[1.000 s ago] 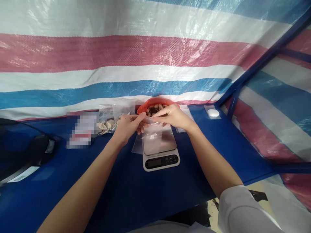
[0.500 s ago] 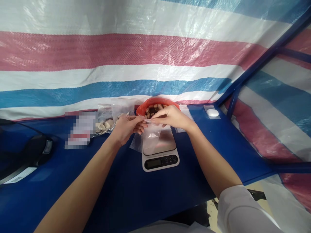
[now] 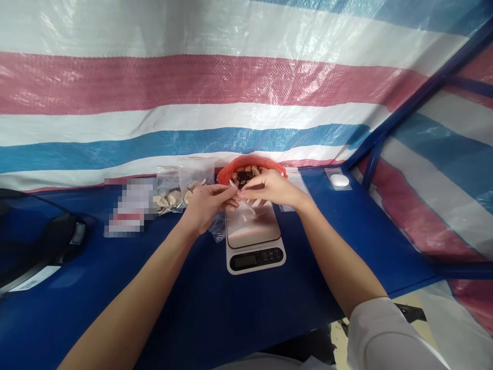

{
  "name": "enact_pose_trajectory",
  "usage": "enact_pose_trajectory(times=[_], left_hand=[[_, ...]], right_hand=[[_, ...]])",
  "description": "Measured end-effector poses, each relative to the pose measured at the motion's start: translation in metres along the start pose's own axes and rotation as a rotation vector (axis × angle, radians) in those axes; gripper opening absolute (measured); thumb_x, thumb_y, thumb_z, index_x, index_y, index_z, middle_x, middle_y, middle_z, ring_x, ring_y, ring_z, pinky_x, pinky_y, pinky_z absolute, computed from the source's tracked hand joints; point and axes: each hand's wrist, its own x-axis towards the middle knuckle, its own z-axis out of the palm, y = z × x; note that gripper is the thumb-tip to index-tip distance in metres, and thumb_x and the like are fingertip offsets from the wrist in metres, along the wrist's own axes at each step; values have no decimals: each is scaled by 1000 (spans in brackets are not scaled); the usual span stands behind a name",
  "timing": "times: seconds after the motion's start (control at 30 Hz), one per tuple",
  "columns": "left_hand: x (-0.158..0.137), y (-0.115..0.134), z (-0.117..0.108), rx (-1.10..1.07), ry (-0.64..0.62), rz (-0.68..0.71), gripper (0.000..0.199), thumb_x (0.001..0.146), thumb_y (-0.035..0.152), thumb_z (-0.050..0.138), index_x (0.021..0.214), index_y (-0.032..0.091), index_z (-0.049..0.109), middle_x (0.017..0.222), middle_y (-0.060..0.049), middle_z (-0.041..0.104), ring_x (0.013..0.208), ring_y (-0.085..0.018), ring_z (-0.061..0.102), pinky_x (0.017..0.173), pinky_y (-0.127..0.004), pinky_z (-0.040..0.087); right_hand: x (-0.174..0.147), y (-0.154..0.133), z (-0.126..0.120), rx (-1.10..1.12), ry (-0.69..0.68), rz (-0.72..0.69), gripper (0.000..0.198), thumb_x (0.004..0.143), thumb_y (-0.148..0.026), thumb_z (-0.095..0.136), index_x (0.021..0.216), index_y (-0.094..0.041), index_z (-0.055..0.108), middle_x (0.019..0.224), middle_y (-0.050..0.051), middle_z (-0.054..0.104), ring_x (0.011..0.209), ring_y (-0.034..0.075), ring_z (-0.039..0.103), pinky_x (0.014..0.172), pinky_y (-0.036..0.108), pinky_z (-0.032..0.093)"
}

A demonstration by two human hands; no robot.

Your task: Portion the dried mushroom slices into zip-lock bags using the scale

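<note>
Both my hands meet above a white digital kitchen scale, their fingertips pinched together on a clear plastic bag. The bag's edge is turned towards me, so it looks like a thin strip. My left hand grips it from the left and my right hand from the right, fingers closed. More clear plastic hangs or lies below my left hand; whether it belongs to the same bag I cannot tell. Just behind my hands sits a red plastic bag of brown and tan dried pieces.
Clear bags of pale dried slices lie left of my hands, beside a blurred-out packet. Flat clear bags and a white oval object are to the right. A black strapped item stands far left on the blue table.
My fingertips have come closer together. The clear bag, spread flat before, is now turned edge-on and gathered between them.
</note>
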Motion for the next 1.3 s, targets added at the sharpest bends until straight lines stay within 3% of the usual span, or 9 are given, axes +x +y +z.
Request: enact_pose_trajectory(times=[0.33, 0.7, 0.9, 1.03, 1.13, 1.23, 1.3], left_hand=[[-1, -2, 1, 224, 0, 154, 36, 69, 51, 81, 69, 16, 76, 69, -6, 72, 59, -15, 61, 61, -28, 54], [1, -2, -9, 458, -9, 218, 33, 76, 48, 72, 66, 17, 71, 61, -2, 68, 53, -14, 58, 56, -26, 48], [-1, 7, -17, 821, 146, 363, 22, 76, 38, 69, 62, 21, 67, 57, 0, 64, 54, -14, 53, 53, -26, 39], [-3, 8, -18, 960, 157, 409, 21, 80, 36, 65, 64, 22, 65, 59, 0, 65, 55, -14, 54, 59, -27, 41], [-4, 5, -16, 954, 165, 488, 24, 86, 43, 62, 80, 22, 70, 78, -2, 73, 65, -16, 62, 70, -28, 48], [-4, 0, -10, 918, 168, 594, 37, 90, 48, 59, 114, 21, 69, 115, -8, 74, 96, -23, 69, 91, -34, 52], [-5, -4, -5, 914, 148, 620, 52, 90, 52, 59, 130, 18, 63, 132, -13, 67, 119, -28, 64, 105, -40, 48]], right_hand=[[3, 4, 5, -58, 8, -17, 18, 84, -31, 67, 82, -17, 78, 72, 2, 71, 73, 16, 72, 55, 22, 61], [5, 9, 5, -71, 90, -13, 17, 80, -25, 62, 66, -17, 69, 63, 0, 65, 66, 15, 70, 54, 22, 60], [2, 13, -4, -107, 150, 41, 12, 77, -22, 63, 74, -16, 74, 68, 3, 72, 60, 14, 69, 52, 21, 56], [1, 14, -4, -213, 168, -1, 14, 77, -20, 62, 71, -17, 75, 68, 2, 71, 59, 13, 68, 54, 21, 55], [3, 14, -1, -186, 164, -15, 15, 79, -24, 64, 71, -17, 75, 67, 2, 70, 59, 13, 68, 54, 22, 56], [4, 11, 0, -117, 155, -23, 17, 78, -26, 65, 66, -16, 71, 63, 1, 67, 58, 13, 67, 53, 23, 57], [4, 8, 0, -68, 162, -15, 15, 77, -23, 64, 66, -16, 71, 63, 0, 66, 57, 13, 65, 53, 23, 58]])
